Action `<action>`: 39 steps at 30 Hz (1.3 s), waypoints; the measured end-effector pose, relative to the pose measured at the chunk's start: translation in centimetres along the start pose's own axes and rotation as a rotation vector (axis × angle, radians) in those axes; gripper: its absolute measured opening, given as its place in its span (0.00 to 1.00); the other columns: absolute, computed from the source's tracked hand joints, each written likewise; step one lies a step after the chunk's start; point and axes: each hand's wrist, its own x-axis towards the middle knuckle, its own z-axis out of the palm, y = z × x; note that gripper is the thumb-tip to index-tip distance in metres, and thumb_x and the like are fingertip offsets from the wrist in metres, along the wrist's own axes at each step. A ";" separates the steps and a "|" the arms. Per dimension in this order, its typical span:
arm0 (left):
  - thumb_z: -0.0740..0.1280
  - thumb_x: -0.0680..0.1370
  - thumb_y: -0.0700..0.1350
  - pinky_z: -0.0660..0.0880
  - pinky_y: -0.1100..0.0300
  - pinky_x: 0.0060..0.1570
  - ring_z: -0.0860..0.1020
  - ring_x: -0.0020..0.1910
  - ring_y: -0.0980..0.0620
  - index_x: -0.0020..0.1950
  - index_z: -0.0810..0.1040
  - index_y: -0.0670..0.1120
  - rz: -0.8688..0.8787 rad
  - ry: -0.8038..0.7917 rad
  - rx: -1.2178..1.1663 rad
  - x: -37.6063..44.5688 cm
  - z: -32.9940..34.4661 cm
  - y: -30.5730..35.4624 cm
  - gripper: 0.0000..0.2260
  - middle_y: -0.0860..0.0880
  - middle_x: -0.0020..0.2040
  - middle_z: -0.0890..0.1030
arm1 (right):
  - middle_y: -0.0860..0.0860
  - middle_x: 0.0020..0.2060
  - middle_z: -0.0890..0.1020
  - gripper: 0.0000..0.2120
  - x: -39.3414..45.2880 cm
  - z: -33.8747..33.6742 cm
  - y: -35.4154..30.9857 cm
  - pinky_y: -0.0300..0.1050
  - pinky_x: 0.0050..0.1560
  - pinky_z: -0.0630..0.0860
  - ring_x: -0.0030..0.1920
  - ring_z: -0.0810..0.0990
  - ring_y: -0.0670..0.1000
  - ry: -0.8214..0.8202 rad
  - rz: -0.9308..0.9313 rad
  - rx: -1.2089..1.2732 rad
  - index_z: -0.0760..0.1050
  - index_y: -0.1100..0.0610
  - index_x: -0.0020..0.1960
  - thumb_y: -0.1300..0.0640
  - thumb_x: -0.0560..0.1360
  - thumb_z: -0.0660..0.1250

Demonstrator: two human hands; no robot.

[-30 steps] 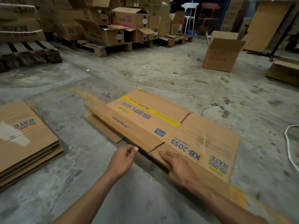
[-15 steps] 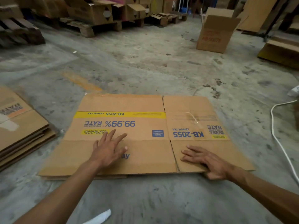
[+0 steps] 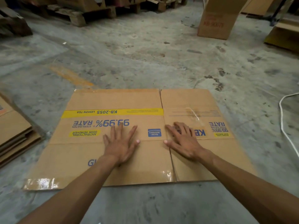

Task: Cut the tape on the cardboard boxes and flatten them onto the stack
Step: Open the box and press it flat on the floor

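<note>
— Both hands have moved up the box in the last half second. The left hand was down by the near flap; now its fingertips reach the "99.99% RATE" print. The right hand has come in from the near right edge to just right of the centre crease.

— And a second ago?

— The box was half folded and skewed on the floor, with one panel lifted. Now it lies flat and square to the person.

— How are the fingers?

— Spread and straight on both hands, palms pressing down. Nothing is grasped.

— So what does that mean for the job?

— I judge the flattening of this one done, or nearly. It is not on the stack yet; that lies well off to the left of the left hand's little finger.

— Which way does the box run?

— Its long axis goes left to right, across the fingers. The print reads upside down from here, so its top points toward the person and the far edge lies beyond the fingertips. Shiny tape shows at the near left corner, behind the left wrist.

— Anything else?

— One upright box stands far ahead of the right fingertips.
</note>
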 end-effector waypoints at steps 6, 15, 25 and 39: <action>0.39 0.78 0.68 0.38 0.36 0.73 0.36 0.78 0.43 0.75 0.37 0.70 0.009 0.172 0.045 2.1 2.7 0.4 0.25 0.53 0.80 0.38 | 0.44 0.77 0.38 0.40 2.7 1.8 -0.5 0.62 0.74 0.36 0.77 0.34 0.53 0.084 0.085 -0.143 0.38 0.33 0.75 0.20 0.67 0.37; 0.37 0.77 0.68 0.35 0.36 0.72 0.32 0.77 0.44 0.74 0.36 0.70 0.033 0.156 0.025 2.1 2.6 0.2 0.25 0.55 0.79 0.34 | 0.47 0.79 0.45 0.40 2.3 1.4 -1.0 0.63 0.74 0.36 0.78 0.36 0.53 0.094 0.085 -0.145 0.42 0.36 0.77 0.21 0.69 0.40; 0.32 0.70 0.74 0.34 0.48 0.74 0.34 0.77 0.54 0.77 0.41 0.67 0.218 0.054 0.000 -6.4 3.4 -3.0 0.35 0.60 0.78 0.35 | 0.52 0.76 0.33 0.55 -7.2 1.4 -3.4 0.67 0.71 0.33 0.75 0.28 0.55 -0.232 -0.318 -0.277 0.35 0.35 0.75 0.16 0.57 0.54; 0.63 0.58 0.78 0.50 0.52 0.74 0.52 0.78 0.53 0.76 0.40 0.67 0.164 0.084 0.113 -13.4 -5.3 -5.0 0.54 0.53 0.80 0.49 | 0.56 0.58 0.79 0.22 -7.1 -7.9 -8.0 0.50 0.48 0.71 0.54 0.79 0.62 -0.121 -0.312 -0.532 0.66 0.54 0.67 0.47 0.76 0.57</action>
